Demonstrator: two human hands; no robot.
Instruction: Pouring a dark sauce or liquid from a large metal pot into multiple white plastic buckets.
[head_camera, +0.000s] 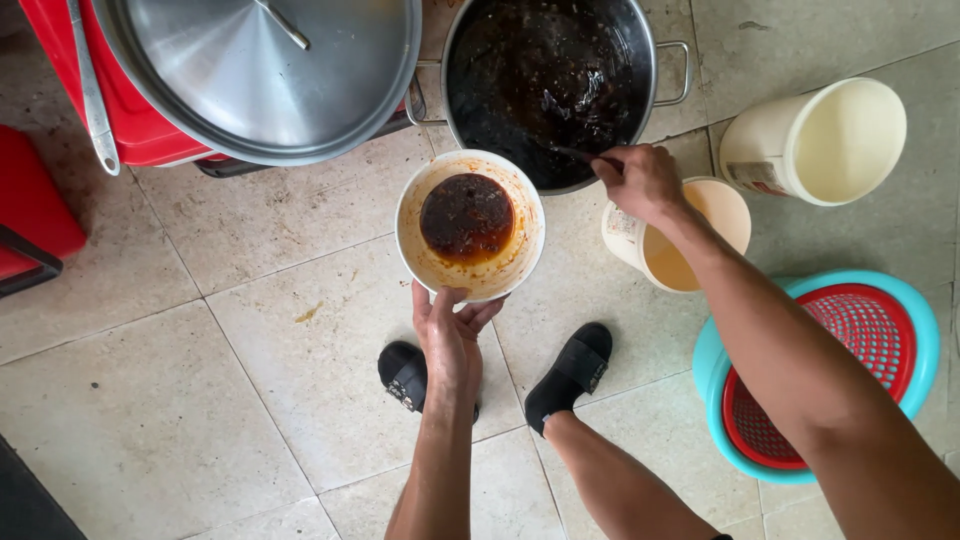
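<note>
Your right forearm sweeps across the lower right, closest to the lens, passing over a teal basin (712, 375) with a red strainer basket (870, 335) nested inside it. Follow that arm up and your right hand (640, 180) is closed around the handle of a utensil (572, 153) whose working end dips into the big dark pot (545, 85); what kind of utensil it is, I can't tell, since the tip is lost against the blackened residue.

Your left hand (448, 335) has the white bowl (470, 225) by its near rim, thumb on top of the edge and fingers curled beneath. It hangs above the tiled floor (200, 330), just in front of the pot, with a dark mound of sauce in the middle and orange oil smeared up the walls. I'd judge that bowl rigid but greasy, and front-heavy with the load sitting away from your pinch, so a hold spread wider under the base would feel safer than the rim alone. Keep it level; that oily liquid would run easily.

Two cream buckets stand at right: one (715, 205) tucked under your right wrist, another (810, 140) beyond it tipped on its side. At upper left a steel lid (260, 75) rests on a red crate (135, 120).
</note>
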